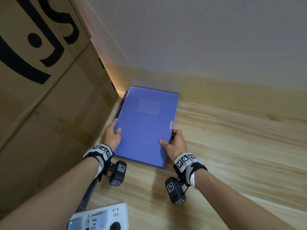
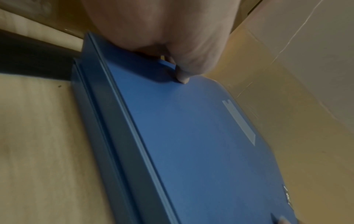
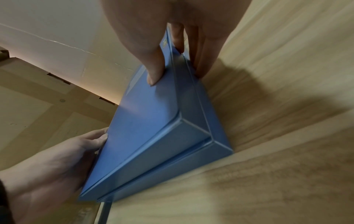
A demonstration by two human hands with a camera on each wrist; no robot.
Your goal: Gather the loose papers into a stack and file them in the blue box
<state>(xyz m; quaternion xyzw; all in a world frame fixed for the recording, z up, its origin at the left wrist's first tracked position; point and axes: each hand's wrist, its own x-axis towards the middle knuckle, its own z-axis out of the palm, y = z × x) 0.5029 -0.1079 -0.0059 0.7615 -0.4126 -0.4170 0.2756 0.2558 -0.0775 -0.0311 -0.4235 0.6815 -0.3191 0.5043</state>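
Observation:
The blue box is a flat file case with its lid closed, lying near the wall on the wooden surface. My left hand grips its left edge, thumb on the lid and fingers under the side. My right hand grips the right edge near a small gold clasp, thumb on top. In the left wrist view the thumb presses the blue box lid. In the right wrist view the thumb and fingers pinch the blue box side. No loose papers show.
A large cardboard carton with black print stands close on the left, next to the box. A pale wall and skirting run behind it. A white power strip with plugs lies at the near edge.

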